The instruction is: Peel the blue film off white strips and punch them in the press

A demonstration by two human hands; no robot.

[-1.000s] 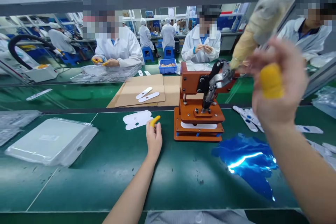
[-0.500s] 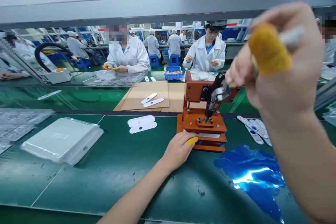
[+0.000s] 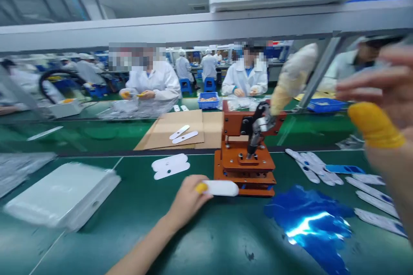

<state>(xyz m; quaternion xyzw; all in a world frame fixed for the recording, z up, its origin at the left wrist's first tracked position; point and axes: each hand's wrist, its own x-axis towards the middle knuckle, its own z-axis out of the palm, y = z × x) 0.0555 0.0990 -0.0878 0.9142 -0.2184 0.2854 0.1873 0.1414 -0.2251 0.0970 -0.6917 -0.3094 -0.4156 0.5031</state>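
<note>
My left hand [image 3: 190, 197], with a yellow finger cot on it, pinches one end of a white round-ended strip [image 3: 224, 188]. The strip is in front of the orange hand press [image 3: 247, 164], overlapping its lower plates in view. The press's lever handle [image 3: 292, 79], wrapped in pale material, stands raised. My right hand [image 3: 383, 103] is to the right of the handle and apart from it. Its fingers are stretched and blurred, with a yellow cot on one, and nothing shows in them.
Two white strips [image 3: 171, 165] lie left of the press. Several more strips [image 3: 312, 165] and a crumpled blue film [image 3: 309, 223] lie to its right. A wrapped white stack [image 3: 61, 193] is at left. Beyond are cardboard sheets [image 3: 180, 122] and co-workers [image 3: 155, 79].
My left hand has drawn the white strip out of the press, leftward and toward me. My right hand has let go of the lever handle and moved right. The view has shifted.
</note>
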